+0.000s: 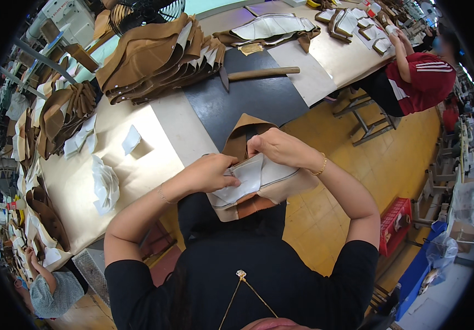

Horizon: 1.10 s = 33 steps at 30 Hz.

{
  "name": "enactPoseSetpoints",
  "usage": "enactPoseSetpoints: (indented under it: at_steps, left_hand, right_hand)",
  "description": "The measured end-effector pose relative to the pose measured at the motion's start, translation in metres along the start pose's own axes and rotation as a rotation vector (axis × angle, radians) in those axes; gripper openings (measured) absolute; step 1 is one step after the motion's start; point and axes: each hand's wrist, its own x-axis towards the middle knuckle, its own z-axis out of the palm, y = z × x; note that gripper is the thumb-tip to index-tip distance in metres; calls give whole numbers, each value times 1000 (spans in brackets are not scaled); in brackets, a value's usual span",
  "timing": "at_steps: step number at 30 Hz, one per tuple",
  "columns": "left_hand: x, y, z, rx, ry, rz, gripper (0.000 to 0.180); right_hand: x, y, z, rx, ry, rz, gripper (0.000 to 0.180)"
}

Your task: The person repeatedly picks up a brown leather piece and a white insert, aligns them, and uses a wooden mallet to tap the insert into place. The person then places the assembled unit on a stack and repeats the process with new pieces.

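Observation:
Over the near table edge, in front of my body, I hold a sewn brown leather piece (242, 137) with its pale inner side turned up. A white lining patch (242, 179) lies on that inner side, and an orange-brown strip (256, 204) shows at the near edge. My left hand (209, 175) pinches the piece at the left of the patch, thumb on the white. My right hand (286, 147) is closed on the seam edge farther right, its fingertips partly hidden by the fold. Beyond, a hammer (264, 73) with a wooden handle rests on a black mat (253, 102).
A tall stack of brown leather pieces (149, 60) stands at the far left of the mat. White lining pieces (105, 184) lie on the left table. A person in a red shirt (426, 82) works at the far right, near a metal stool (366, 118). A red crate (395, 225) sits right.

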Motion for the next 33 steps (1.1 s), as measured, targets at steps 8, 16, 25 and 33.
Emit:
enactPoseSetpoints:
  at_steps: [8,16,25,33]
  left_hand:
    - [9,0,0,-48,19,-4,45]
    - [6,2,-5,-97,26,-33,44]
    - [6,-12,-11,-259,-102,68,37]
    - [21,12,-12,-162,21,161,37]
  right_hand:
    - [-14,-21,0,-469,-48,75,42]
    - [-20,-23,-3,-530,30,61,36]
    - [-35,-27,-18,-652,88,70,29]
    - [-39,-28,-26,-668,165,56,30]
